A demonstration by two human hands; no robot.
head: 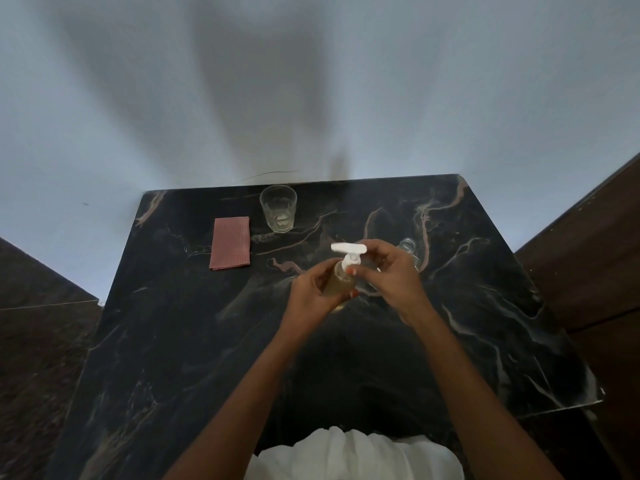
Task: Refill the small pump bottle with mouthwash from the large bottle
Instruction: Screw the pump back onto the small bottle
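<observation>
The small pump bottle (pixel 341 278) holds yellowish liquid and stands at the middle of the black marble table (pixel 173 341). My left hand (pixel 313 294) is wrapped around its body. My right hand (pixel 389 271) grips the white pump head (pixel 349 252) at the collar, fingers closed on it. Behind my right hand a clear glass bottle (pixel 408 249) shows only its open neck and shoulder; the rest is hidden.
An empty clear tumbler (pixel 278 209) stands near the table's far edge. A folded pink cloth (pixel 230 242) lies to its left. A pale wall rises behind the table, and dark floor lies on both sides.
</observation>
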